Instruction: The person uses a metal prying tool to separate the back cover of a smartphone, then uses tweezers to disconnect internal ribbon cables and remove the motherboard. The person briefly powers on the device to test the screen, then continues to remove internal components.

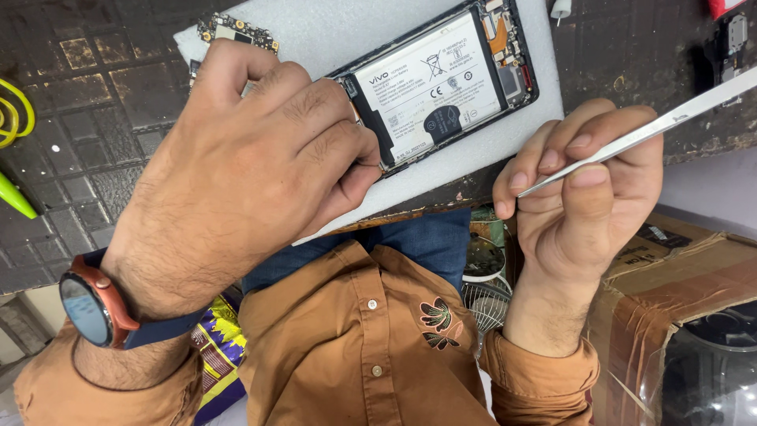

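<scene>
The opened phone (441, 83) is pinched at its corner by the left hand (252, 173); metal tweezers (631, 134) are gripped by the right hand (583, 189); the battery (430, 87) could be punctured by a slip

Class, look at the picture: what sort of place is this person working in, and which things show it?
Probably a phone repair bench: an opened phone with its battery exposed lies on a white mat, the right hand holds metal tweezers, and a loose circuit board sits nearby.

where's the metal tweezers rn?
Head view, right side: the metal tweezers are gripped in the right hand, off the white mat, right of the opened phone.
</scene>
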